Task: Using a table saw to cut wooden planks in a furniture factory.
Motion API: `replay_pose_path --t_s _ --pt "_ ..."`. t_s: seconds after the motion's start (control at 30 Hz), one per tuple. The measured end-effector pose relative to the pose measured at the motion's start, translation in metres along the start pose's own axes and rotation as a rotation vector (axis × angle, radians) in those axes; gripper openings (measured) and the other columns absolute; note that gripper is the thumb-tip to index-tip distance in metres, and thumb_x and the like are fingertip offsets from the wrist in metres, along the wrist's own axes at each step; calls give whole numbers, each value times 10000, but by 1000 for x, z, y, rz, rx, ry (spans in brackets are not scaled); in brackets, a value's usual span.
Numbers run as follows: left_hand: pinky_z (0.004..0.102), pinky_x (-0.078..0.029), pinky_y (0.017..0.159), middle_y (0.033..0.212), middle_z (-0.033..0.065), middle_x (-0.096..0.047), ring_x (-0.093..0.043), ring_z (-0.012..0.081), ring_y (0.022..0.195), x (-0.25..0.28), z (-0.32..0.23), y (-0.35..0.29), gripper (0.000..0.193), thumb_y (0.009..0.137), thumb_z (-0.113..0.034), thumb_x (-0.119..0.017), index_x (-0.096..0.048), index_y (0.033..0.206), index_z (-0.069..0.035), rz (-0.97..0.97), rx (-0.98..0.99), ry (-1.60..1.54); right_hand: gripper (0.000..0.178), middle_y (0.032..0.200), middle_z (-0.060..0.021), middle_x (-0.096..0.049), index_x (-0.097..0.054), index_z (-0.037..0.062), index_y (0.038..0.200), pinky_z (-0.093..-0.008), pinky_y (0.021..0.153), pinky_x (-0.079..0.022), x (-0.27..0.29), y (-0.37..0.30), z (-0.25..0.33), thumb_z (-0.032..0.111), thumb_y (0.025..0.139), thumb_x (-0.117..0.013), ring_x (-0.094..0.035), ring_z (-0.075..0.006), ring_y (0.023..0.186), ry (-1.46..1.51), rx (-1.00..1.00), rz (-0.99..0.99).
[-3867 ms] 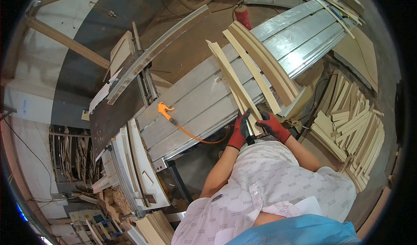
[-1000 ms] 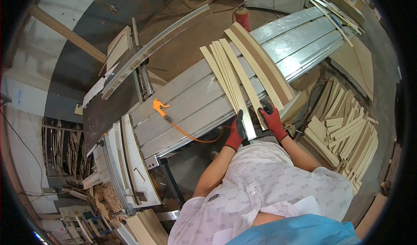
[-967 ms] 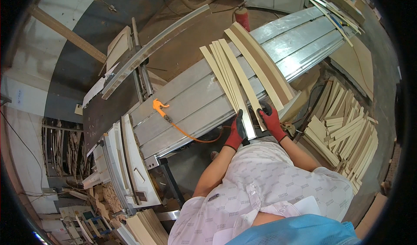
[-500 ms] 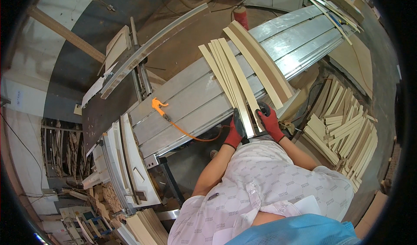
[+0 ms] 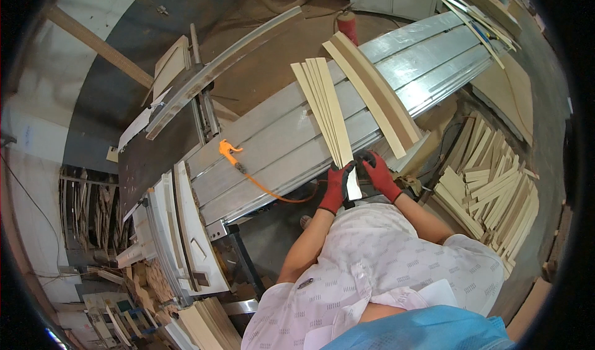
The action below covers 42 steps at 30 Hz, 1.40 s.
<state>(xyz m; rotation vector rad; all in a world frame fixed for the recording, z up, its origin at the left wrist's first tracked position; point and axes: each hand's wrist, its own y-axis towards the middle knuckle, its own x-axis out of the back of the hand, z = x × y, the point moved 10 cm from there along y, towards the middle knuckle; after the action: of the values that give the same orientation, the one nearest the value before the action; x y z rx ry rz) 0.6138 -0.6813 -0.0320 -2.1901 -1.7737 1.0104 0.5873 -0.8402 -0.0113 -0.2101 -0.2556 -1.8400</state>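
My left hand [image 5: 336, 186], in a red glove with dark fingers, is closed round the near end of several thin pale wood strips [image 5: 322, 102]. The strips lie across the metal sliding table [image 5: 266, 127], fanned slightly at their far ends. Just right of the strips is my right hand [image 5: 380, 175], gloved the same way. Its fingers are loosely bent and apart, with nothing visible in them. Farther right, a wider stack of long boards [image 5: 375, 93] lies across the table.
An orange air blow gun [image 5: 229, 151] with an orange hose rests on the table at left. A heap of cut strips [image 5: 489, 182] is at right. A long metal fence [image 5: 223, 62] spans the far left. More loose strips [image 5: 477, 27] lie at the table's far right end.
The strip that my right hand held has joined the others in my left hand. My right hand has let go and is slightly apart from the bundle.
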Motion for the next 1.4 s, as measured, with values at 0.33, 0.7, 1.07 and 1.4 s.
replay_pose_path --t_s 0.33,0.7,1.07,1.4 --pt "249 -522 675 1048 71 -665 -636 120 835 54 -118 -117 599 773 18 -754 -503 1315 -16 -110 -332 313 594 988 -64 -646 -481 13 1345 -242 723 -489 -58 108 167 230 859 -744 -608 -110 832 703 -320 75" --pt "264 -499 580 908 66 -670 -605 107 666 136 -161 -229 605 740 10 -777 -509 1282 -18 -340 -341 438 350 1005 -40 -694 -641 -20 1156 -261 816 -500 -177 93 302 148 863 -730 -626 -102 891 827 -56 400" --pt "285 -515 675 1018 106 -664 -627 142 796 265 -191 -310 675 750 -11 -783 -469 1346 -18 -543 -329 379 426 1110 -56 -664 -567 4 1241 -282 838 -504 -338 28 379 140 868 -722 -621 -119 981 858 -113 572" --pt "425 -438 994 1283 185 -564 -541 354 1190 395 -245 -391 631 798 -77 -693 -445 1377 -50 -859 -791 742 419 971 -101 -654 -528 10 1252 -330 756 -529 -480 -38 529 146 883 -673 -646 -196 865 961 175 840"
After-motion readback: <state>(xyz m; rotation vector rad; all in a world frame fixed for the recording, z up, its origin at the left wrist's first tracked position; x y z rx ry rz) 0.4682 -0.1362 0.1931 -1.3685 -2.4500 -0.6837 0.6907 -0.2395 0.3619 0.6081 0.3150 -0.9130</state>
